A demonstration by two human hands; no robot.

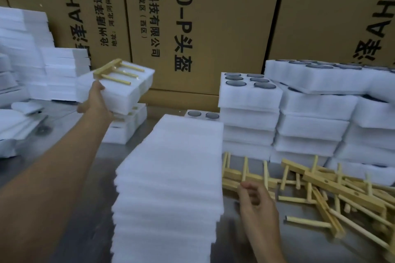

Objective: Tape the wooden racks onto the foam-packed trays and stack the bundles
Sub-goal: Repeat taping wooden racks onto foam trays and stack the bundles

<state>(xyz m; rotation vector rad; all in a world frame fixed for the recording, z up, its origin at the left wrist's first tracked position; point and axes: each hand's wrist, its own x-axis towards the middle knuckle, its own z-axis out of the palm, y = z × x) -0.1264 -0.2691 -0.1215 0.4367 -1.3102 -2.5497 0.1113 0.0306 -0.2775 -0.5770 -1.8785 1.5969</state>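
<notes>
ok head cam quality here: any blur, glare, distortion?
Head view: dim, flat light, no glare; motion blur smears the left hand and its bundle; the right hand is soft too; the wide lens bows the cardboard cartons; the foam sheet stack shows little texture.

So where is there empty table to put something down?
Bare metal table shows between the left arm and the tall stack of foam sheets. A smaller patch lies at the near edge, right of the right hand. Crowded: the pile of wooden racks and the foam tray stacks behind it.
</notes>
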